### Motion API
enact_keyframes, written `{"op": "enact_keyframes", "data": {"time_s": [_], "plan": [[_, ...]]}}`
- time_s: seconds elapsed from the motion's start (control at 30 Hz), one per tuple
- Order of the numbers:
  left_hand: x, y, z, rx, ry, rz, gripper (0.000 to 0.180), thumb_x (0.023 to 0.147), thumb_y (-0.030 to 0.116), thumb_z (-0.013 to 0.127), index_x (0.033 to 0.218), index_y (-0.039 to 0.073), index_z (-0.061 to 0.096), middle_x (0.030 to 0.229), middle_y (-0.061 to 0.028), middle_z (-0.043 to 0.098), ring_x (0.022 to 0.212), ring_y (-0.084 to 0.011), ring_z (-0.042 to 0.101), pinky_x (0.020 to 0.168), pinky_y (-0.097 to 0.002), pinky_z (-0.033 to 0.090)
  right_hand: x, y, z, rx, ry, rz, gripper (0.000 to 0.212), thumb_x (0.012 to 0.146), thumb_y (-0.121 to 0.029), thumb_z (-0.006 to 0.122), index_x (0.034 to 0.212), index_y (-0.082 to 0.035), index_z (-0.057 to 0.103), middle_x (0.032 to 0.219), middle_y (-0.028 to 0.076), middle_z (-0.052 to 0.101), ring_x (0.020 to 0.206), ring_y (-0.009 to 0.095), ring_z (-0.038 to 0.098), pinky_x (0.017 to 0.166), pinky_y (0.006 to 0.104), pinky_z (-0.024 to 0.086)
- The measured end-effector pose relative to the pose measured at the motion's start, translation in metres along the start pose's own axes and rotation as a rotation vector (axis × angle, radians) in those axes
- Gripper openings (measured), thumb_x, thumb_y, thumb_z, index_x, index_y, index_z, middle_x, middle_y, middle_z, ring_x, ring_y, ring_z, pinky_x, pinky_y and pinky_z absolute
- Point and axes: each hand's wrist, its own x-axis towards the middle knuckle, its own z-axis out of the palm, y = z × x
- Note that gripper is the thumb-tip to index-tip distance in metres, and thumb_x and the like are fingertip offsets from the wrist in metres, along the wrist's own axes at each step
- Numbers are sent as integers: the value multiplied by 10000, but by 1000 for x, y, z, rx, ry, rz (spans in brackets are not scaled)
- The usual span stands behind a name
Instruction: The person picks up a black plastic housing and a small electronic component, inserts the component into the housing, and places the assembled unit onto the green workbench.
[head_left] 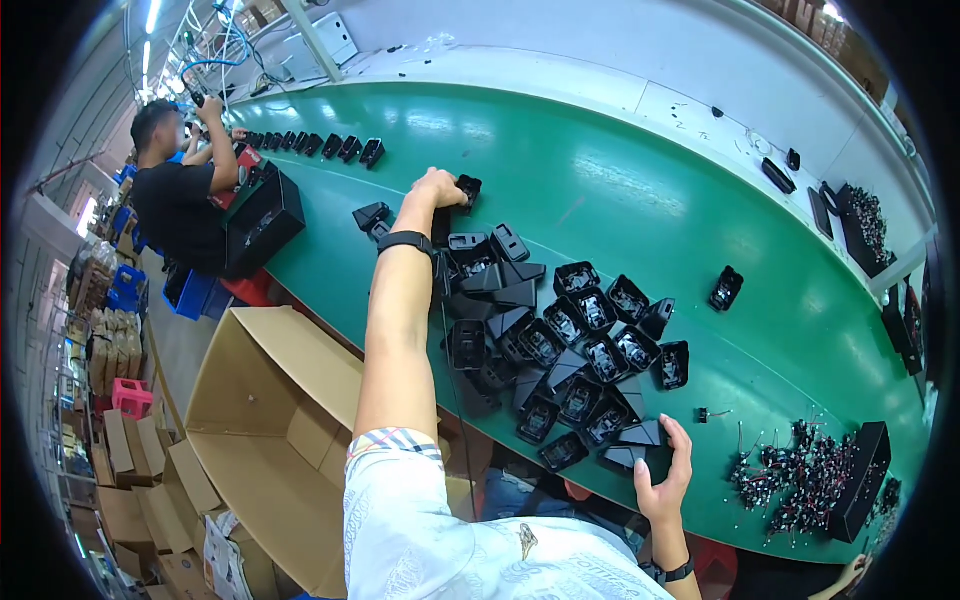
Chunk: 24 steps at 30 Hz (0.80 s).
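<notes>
My left arm stretches far across the green table. At its end my left hand [437, 188] is closed on a small black plastic housing [469, 188], beyond the pile. Close to me, my right hand [670, 482] has thumb and fingers spread beside a black housing [634, 443] at the pile's near edge; whether a fingertip touches it I cannot tell. Between the hands lies a heap of black housings [600, 357], many with their open side up and parts showing inside. A single housing [726, 288] lies apart on the right.
Small wired parts [785, 475] lie heaped by a black tray [862, 480] at the right. An open cardboard box [240, 400] stands left of the table. Farther left a co-worker [180, 195] sits by a black bin [265, 225] and a row of housings [330, 146].
</notes>
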Motion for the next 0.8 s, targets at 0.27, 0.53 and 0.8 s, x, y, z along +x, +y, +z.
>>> {"op": "enact_keyframes", "data": {"time_s": [0.27,0.53,0.8], "plan": [[-13,-13,-18,-144,199,-23,301,767,199,678,996,43,794,1203,-233,709,1144,-409,664,995,-452,547,-4,0,-1,47,14,36,634,797,-152,706,1381,30,541,1353,210,618,1270,402,557,1114,475,420],[-65,-18,-62,-117,416,200,326,736,261,795,900,-18,762,1028,-237,722,986,-398,707,898,-446,567,-2,2,-1,72,21,24,632,792,-136,701,1386,17,548,1350,195,620,1244,369,574,1055,435,446],[-182,15,-60,-142,130,622,334,799,202,773,1025,-29,688,1180,-170,646,1111,-345,627,1003,-397,495,-3,6,-2,80,44,16,621,834,-167,683,1416,-4,540,1394,159,609,1270,314,572,1027,395,444]]}}
